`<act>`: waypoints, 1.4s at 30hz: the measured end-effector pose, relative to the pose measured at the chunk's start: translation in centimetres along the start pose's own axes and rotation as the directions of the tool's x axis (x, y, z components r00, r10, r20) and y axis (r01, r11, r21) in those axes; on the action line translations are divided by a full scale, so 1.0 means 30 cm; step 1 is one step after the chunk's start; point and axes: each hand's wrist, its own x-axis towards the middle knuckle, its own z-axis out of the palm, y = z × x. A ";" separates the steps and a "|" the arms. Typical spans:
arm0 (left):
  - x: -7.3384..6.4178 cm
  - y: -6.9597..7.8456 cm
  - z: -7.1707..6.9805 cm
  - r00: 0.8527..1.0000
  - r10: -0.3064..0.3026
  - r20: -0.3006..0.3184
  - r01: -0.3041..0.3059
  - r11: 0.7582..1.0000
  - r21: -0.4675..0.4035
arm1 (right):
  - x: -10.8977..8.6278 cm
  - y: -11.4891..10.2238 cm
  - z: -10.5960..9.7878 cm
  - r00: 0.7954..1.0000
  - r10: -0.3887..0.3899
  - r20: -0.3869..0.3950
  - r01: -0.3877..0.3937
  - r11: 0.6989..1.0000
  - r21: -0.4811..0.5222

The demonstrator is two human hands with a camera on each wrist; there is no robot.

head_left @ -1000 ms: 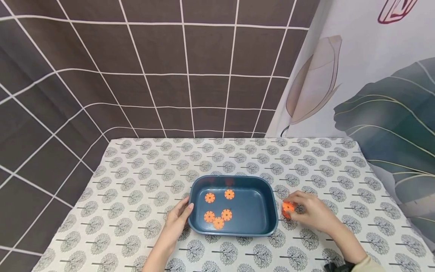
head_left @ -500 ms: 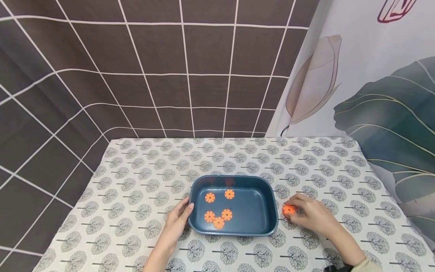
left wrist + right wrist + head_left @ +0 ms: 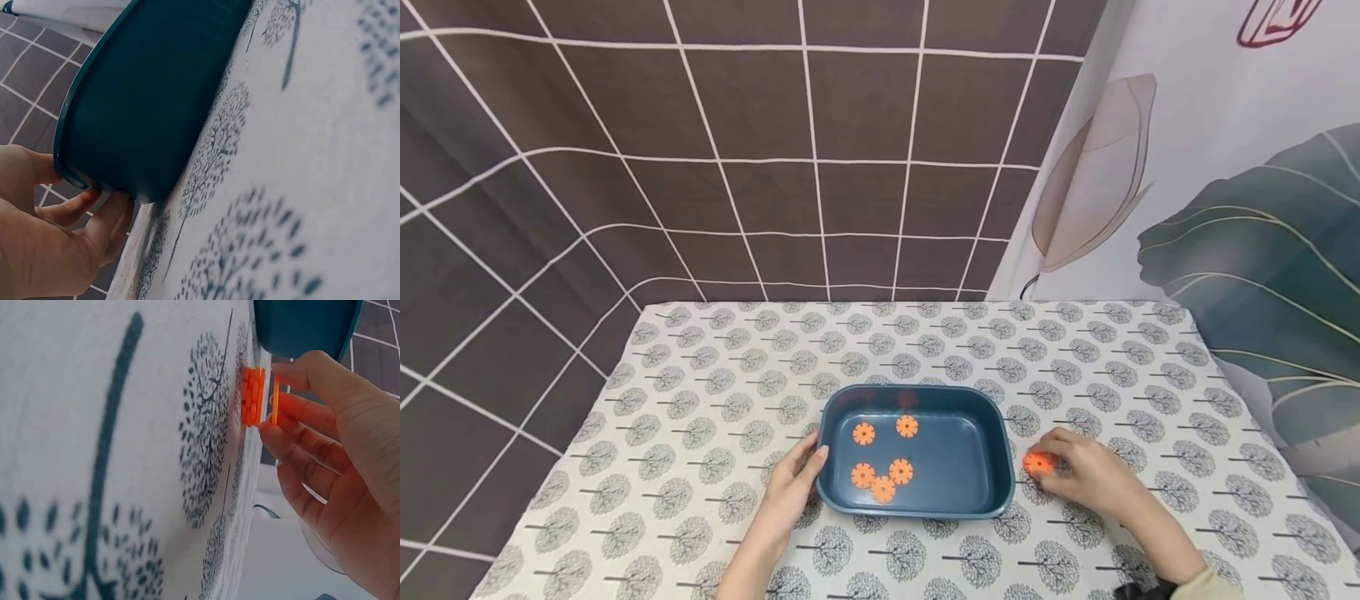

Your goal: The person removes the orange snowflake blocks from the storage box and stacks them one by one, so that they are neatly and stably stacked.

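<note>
Head view: the left hand [image 3: 786,487] grips the left rim of a dark-blue rectangular basin [image 3: 958,467] holding five notched orange discs [image 3: 883,490]. Left wrist: fingers [image 3: 107,219] touch its outer wall. Right wrist: the right hand [image 3: 353,459] pinches one thin orange disc [image 3: 275,403] above a short orange stack [image 3: 252,397].

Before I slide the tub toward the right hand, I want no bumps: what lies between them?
The head view shows, from tub to right hand, a narrow strip of bare cloth, then orange discs.

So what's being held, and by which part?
Right hand: an orange disc, by its edge. Left hand: the blue tray, by its left end.
</note>
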 end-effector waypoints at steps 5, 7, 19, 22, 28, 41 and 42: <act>0.002 0.004 0.000 1.000 0.006 -0.004 -0.005 1.000 0.006 | 0.000 0.000 0.004 1.000 -0.009 0.000 0.009 0.999 -0.046; 0.004 0.007 0.000 1.000 0.001 -0.003 -0.001 1.000 0.007 | 0.000 0.000 0.006 1.000 -0.018 -0.005 0.018 0.998 -0.052; 0.005 0.006 -0.008 1.000 0.005 0.018 -0.006 1.000 0.028 | -0.006 0.000 0.017 0.996 -0.073 -0.058 0.070 0.996 -0.057; 0.002 0.002 -0.005 1.000 0.002 0.007 -0.003 1.000 0.030 | -0.008 -0.001 0.018 0.993 -0.097 -0.073 0.093 0.994 -0.055; 0.002 -0.003 -0.004 1.000 0.015 0.003 -0.015 1.000 0.023 | -0.008 -0.002 0.008 0.992 -0.080 -0.094 0.078 0.996 -0.032; -0.002 0.000 -0.003 1.000 0.013 -0.003 -0.013 1.000 0.025 | -0.004 -0.005 -0.052 0.997 0.014 -0.080 -0.015 1.000 -0.011; -0.002 0.001 -0.003 1.000 0.012 -0.003 -0.012 1.000 0.024 | -0.002 -0.008 -0.056 0.996 0.013 -0.083 -0.013 1.000 -0.005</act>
